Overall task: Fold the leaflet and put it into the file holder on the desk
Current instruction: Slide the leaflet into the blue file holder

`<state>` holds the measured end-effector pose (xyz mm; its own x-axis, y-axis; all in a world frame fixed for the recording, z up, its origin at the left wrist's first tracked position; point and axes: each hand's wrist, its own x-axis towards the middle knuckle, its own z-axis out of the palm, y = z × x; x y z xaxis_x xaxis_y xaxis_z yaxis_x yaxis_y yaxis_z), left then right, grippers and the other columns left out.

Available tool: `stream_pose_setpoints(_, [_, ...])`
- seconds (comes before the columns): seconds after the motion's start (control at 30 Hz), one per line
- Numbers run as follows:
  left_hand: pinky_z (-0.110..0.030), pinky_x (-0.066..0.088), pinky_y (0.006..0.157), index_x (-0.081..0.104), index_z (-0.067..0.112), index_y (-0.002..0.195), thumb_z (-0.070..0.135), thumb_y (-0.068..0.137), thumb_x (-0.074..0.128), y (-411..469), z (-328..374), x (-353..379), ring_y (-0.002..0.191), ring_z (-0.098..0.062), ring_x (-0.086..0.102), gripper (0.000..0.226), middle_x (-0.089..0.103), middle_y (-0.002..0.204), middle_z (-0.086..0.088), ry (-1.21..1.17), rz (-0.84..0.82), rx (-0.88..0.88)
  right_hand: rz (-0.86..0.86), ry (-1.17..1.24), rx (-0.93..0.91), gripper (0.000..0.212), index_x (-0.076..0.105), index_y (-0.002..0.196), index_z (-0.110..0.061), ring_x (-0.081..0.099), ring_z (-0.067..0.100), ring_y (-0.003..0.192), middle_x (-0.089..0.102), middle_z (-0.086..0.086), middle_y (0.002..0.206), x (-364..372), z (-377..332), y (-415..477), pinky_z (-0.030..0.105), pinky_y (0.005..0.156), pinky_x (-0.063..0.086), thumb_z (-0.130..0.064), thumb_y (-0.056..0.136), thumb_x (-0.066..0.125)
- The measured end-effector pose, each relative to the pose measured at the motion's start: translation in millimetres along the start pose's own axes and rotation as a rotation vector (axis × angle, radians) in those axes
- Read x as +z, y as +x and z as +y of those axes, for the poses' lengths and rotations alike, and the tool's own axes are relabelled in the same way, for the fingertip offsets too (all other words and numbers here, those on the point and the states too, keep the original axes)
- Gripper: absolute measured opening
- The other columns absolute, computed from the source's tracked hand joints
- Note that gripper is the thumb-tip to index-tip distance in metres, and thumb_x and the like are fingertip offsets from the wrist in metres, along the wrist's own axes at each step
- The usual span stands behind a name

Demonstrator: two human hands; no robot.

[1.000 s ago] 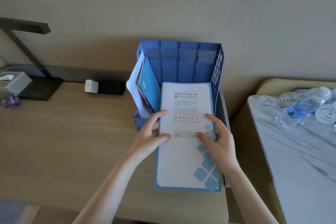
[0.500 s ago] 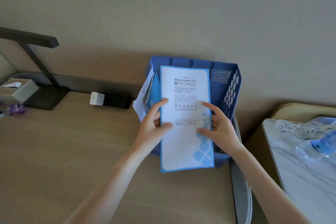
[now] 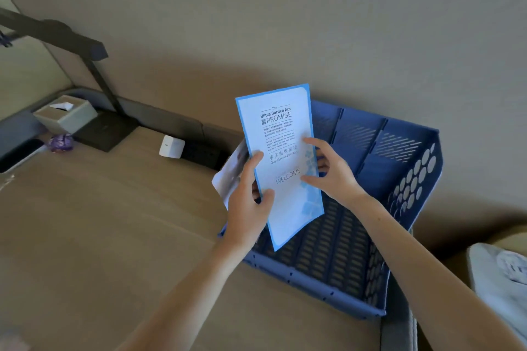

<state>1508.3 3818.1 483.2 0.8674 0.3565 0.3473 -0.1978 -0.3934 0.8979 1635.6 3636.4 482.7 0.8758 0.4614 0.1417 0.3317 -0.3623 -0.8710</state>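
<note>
The folded leaflet (image 3: pixel 281 148), white with a blue border and "WELCOME" print, stands nearly upright, tilted a little, over the left part of the blue file holder (image 3: pixel 399 168). Its lower corner dips inside the holder, close to the slotted floor. My left hand (image 3: pixel 251 199) grips the leaflet's left edge, thumb on the front. My right hand (image 3: pixel 330 174) holds the right edge with thumb and fingers around it. Other papers (image 3: pixel 228 179) lean against the holder's left side, partly hidden behind my left hand.
The holder rests at the right end of a brown desk (image 3: pixel 114 236) against a beige wall. A white cube (image 3: pixel 172 146), a black lamp base (image 3: pixel 105 131), a tissue box (image 3: pixel 65 117) and a purple object (image 3: pixel 61 142) lie at the back left. A pale surface (image 3: pixel 502 288) is at the right edge.
The leaflet went from lying flat across the holder's front to upright, then shifted left and down into the holder. Both hands stayed on it. The view swung right.
</note>
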Motion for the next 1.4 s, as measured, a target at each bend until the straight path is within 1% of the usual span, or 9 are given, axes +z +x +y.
stream_pose_setpoints(0.07, [-0.042,0.06,0.068,0.042,0.033,0.138,-0.01,0.084,0.056,-9,-10,2,0.112,-0.02,0.063,0.071,0.046,0.146,0.006,-0.036,0.016,-0.041,-0.028,0.001,-0.038,0.082,0.047,0.129,-0.054,0.061,0.012,0.095,0.06,-0.005,0.115,8,12,10,0.027,0.085,0.058,-0.002,0.076,0.082])
stream_pose_setpoints(0.2, [-0.024,0.058,0.075,0.04,0.05,0.132,-0.016,0.086,0.054,-22,-23,3,0.116,-0.019,0.062,0.082,0.044,0.146,-0.007,-0.039,0.058,-0.085,-0.099,-0.034,-0.091,0.084,0.045,0.133,-0.053,0.057,0.003,0.109,0.057,-0.014,0.125,28,32,26,0.017,0.092,0.049,-0.002,0.077,0.081])
stream_pose_setpoints(0.37, [-0.053,0.057,0.069,0.04,0.048,0.135,-0.012,0.089,0.054,-34,-39,12,0.077,-0.042,0.064,0.077,0.048,0.117,0.041,0.1,0.117,-0.088,-0.177,-0.086,-0.111,0.087,0.041,0.135,-0.056,0.051,-0.008,0.116,0.046,-0.044,0.126,47,51,40,0.013,0.096,0.045,-0.003,0.077,0.08])
stream_pose_setpoints(0.47, [-0.048,0.059,0.069,0.041,0.043,0.135,-0.01,0.089,0.056,-40,-49,21,0.065,-0.036,0.061,0.072,0.048,0.083,0.018,0.15,0.141,-0.133,-0.195,-0.1,-0.11,0.087,0.04,0.137,-0.054,0.048,-0.012,0.118,0.045,-0.042,0.128,56,60,46,0.025,0.103,0.045,-0.005,0.077,0.08])
stream_pose_setpoints(0.6, [-0.013,0.042,0.057,0.044,0.027,0.14,-0.008,0.088,0.06,-43,-57,26,0.048,-0.007,0.032,0.066,0.023,0.057,0.012,0.239,0.19,-0.077,-0.215,-0.113,-0.127,0.089,0.038,0.137,-0.056,0.048,-0.01,0.117,0.042,-0.048,0.125,64,65,51,0.031,0.108,0.045,-0.006,0.077,0.081])
stream_pose_setpoints(0.9, [-0.026,0.056,0.067,0.038,0.039,0.137,-0.007,0.087,0.062,-44,-57,29,0.06,-0.025,0.063,0.073,0.051,0.069,0.001,0.285,0.198,-0.135,-0.233,-0.072,-0.183,0.094,0.035,0.137,-0.061,0.049,0.003,0.123,0.049,-0.01,0.131,67,70,56,0.031,0.108,0.044,-0.003,0.078,0.079])
stream_pose_setpoints(1.03, [-0.008,0.045,0.061,0.037,0.039,0.137,-0.006,0.086,0.063,-43,-59,30,0.055,-0.017,0.057,0.072,0.044,0.055,0.011,0.322,0.198,-0.142,-0.25,-0.067,-0.182,0.094,0.035,0.139,-0.059,0.048,-0.003,0.123,0.047,-0.014,0.13,66,73,56,0.021,0.108,0.04,-0.002,0.079,0.079])
stream_pose_setpoints(1.17, [-0.011,0.046,0.061,0.037,0.04,0.136,-0.004,0.088,0.063,-44,-57,33,0.052,-0.014,0.055,0.071,0.042,0.052,0.012,0.299,0.193,-0.162,-0.217,-0.072,-0.208,0.095,0.035,0.141,-0.057,0.043,-0.012,0.123,0.043,-0.032,0.128,63,75,56,0.006,0.104,0.034,-0.002,0.078,0.079])
stream_pose_setpoints(1.4, [-0.014,0.049,0.061,0.032,0.05,0.132,0.0,0.089,0.064,-44,-54,35,0.062,-0.014,0.061,0.074,0.049,0.057,0.015,0.344,0.2,-0.186,-0.257,-0.078,-0.194,0.098,0.03,0.141,-0.062,0.04,-0.018,0.12,0.044,-0.015,0.13,65,72,56,0.001,0.102,0.031,-0.002,0.081,0.077])
